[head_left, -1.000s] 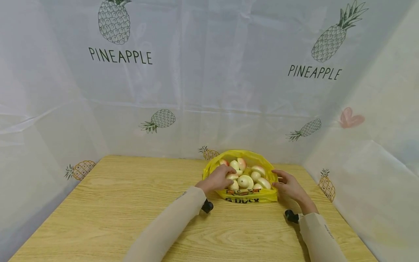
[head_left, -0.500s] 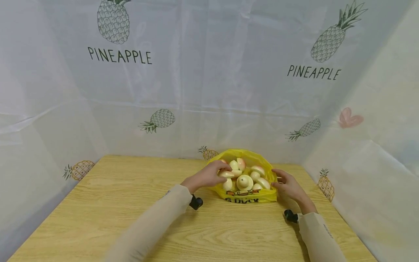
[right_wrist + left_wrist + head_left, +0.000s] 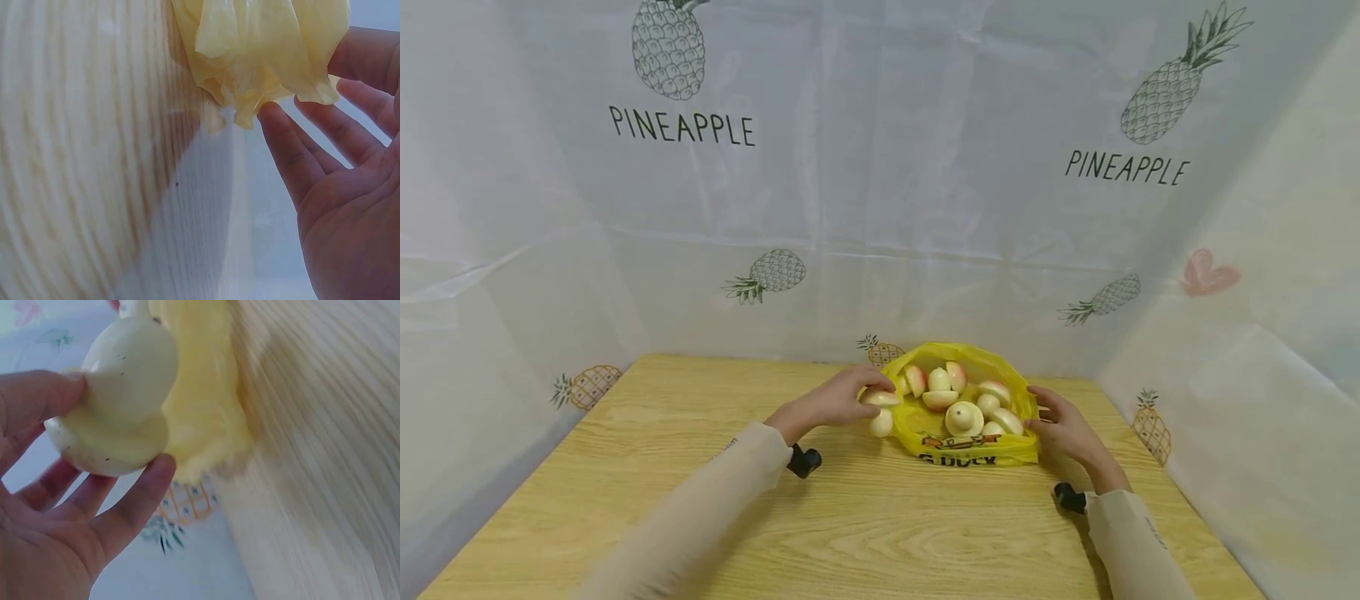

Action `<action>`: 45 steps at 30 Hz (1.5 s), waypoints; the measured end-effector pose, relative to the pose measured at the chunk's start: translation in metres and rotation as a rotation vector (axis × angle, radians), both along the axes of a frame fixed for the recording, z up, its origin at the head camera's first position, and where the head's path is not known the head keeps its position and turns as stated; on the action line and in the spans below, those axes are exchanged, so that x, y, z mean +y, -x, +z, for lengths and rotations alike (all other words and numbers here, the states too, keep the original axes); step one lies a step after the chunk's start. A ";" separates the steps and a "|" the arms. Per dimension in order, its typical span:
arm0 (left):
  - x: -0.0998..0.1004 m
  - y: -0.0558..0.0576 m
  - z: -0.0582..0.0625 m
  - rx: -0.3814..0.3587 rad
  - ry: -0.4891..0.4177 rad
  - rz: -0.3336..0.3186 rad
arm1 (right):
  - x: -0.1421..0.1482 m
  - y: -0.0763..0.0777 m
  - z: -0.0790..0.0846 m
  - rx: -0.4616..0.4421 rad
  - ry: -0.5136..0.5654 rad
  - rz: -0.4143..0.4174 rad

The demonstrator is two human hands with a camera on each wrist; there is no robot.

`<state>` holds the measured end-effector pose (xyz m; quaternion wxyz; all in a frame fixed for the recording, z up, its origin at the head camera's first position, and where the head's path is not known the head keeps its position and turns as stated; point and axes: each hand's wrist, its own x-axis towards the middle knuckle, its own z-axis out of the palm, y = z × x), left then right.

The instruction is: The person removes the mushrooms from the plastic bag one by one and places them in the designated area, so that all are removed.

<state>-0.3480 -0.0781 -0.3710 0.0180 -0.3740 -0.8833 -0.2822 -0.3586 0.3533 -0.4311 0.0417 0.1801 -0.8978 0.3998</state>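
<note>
1. Currently, a glossy cream mushroom-shaped piece (image 3: pixel 131 372), domed cap above and rounded stem below, is pinched between the thumb and fingers of the left hand (image 3: pixel 831 400).
2. Taking the crinkled yellow plastic bag (image 3: pixel 1018 450) with black lettering as the dial, with the person at six o'clock, that piece sits at nine o'clock, at the bag's near-left rim; whether it touches the plastic cannot be told.
3. At three o'clock, the right hand (image 3: pixel 1071 429) has its relaxed, spread fingers and thumb against the bag's edge, well apart from the left hand.
4. Between the hands, the bag gapes open, showing more cream mushroom-shaped pieces inside, some with reddish caps: a cluster (image 3: pixel 940 400) towards twelve, one with its stem facing the person (image 3: pixel 962 419) near the middle, and others (image 3: pixel 996 408) towards three.
5. Beneath everything lies a pale wood-grain table (image 3: pixel 910 542); beyond twelve hangs a whitish pineapple-printed sheet (image 3: pixel 887 208).
</note>
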 end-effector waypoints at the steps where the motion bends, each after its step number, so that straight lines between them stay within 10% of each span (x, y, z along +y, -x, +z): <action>1: -0.005 0.001 -0.001 0.006 0.000 -0.004 | 0.000 0.000 0.000 0.004 0.001 -0.003; 14: -0.045 0.018 -0.015 -0.086 -0.029 0.057 | 0.002 0.004 -0.004 0.013 0.009 0.008; 45: -0.040 0.050 -0.039 -0.265 -0.078 0.235 | 0.002 0.004 -0.003 -0.012 0.037 0.009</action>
